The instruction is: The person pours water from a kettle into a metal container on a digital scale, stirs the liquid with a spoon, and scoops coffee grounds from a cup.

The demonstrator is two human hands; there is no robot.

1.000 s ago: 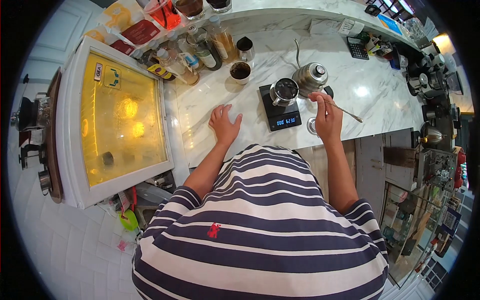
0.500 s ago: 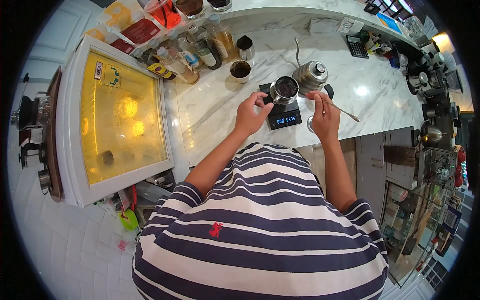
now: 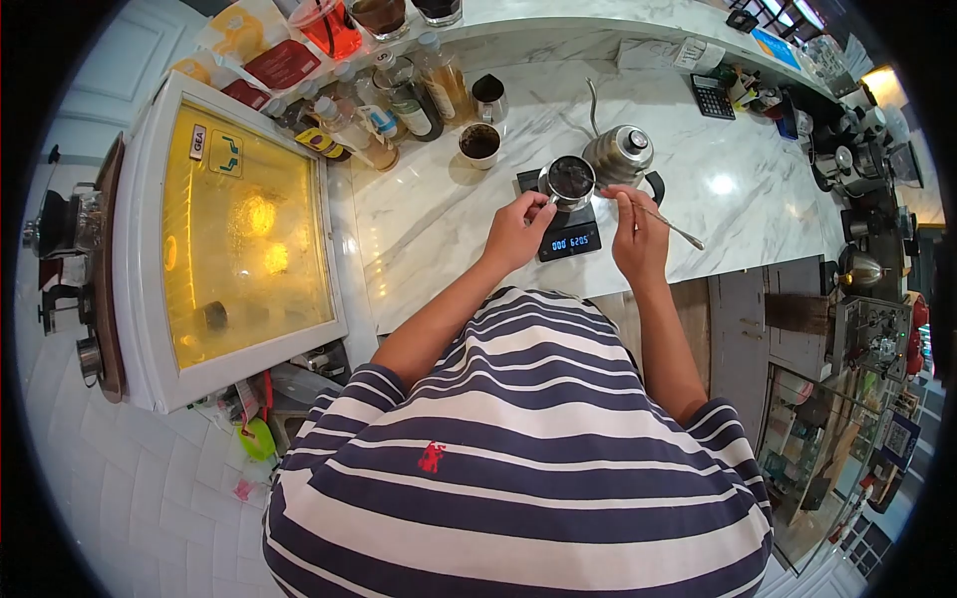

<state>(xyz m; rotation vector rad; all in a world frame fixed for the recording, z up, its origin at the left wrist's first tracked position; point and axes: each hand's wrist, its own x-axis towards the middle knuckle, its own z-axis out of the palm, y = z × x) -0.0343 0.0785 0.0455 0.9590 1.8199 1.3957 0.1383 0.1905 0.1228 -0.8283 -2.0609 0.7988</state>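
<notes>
A metal dripper with dark, wet contents point(image 3: 571, 177) stands on a black digital scale point(image 3: 570, 242) whose blue digits are lit. My left hand point(image 3: 518, 229) is at the dripper's lower left, its fingers closed on the small handle there. My right hand point(image 3: 639, 234) pinches a thin twisted metal spoon point(image 3: 682, 233), with one end near the dripper's right rim and the other pointing right. Just behind the right hand sits a silver gooseneck kettle point(image 3: 620, 153) with a black handle. What lies under the dripper is mostly hidden.
On the marble counter point(image 3: 429, 189), a cup with dark grounds point(image 3: 479, 145) and a metal pitcher point(image 3: 488, 96) stand behind, beside several bottles point(image 3: 411, 100). A yellow-lit glass-front cabinet point(image 3: 244, 229) is at left. A calculator point(image 3: 713, 96) lies at the back right.
My left hand has moved right from the bare counter to the dripper and closed on its handle. My right hand has shifted slightly left with the spoon. The scale's digits have changed.
</notes>
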